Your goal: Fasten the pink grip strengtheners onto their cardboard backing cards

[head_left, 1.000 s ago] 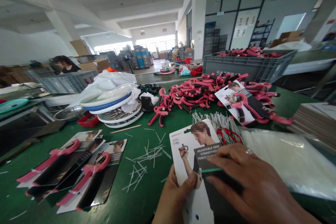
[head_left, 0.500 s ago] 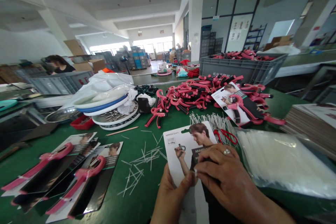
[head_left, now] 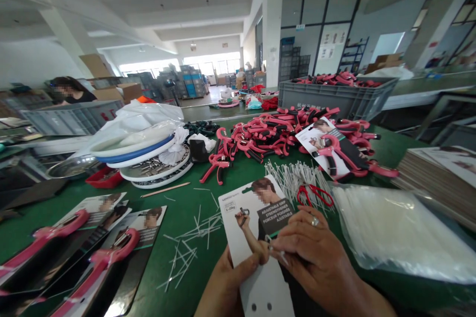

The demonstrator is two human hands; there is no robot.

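Note:
My left hand [head_left: 232,280] is closed on a printed backing card [head_left: 232,233], its thumb pressed on the front. The card stands tilted, with a grip strengthener picture and two round holes low down. My right hand [head_left: 316,250], a ring on one finger, pinches a small white zip tie [head_left: 268,240] at the card's middle; most of the tie is hidden by the fingers. Just behind the card lie a bundle of white zip ties [head_left: 278,173] and red-handled scissors [head_left: 316,195].
Pink-and-black hand grips [head_left: 260,133] are heaped behind, with more in a grey crate [head_left: 334,99]. Carded grips [head_left: 111,255] lie at left, near cut tie ends [head_left: 186,252]. A bag of ties [head_left: 401,233] and stacked cards [head_left: 420,178] are at right. A person [head_left: 74,91] sits far left.
The view has shifted slightly, and the card has tipped a little to the left. My right fingers have moved down off its printed dark panel, and the two holes now show.

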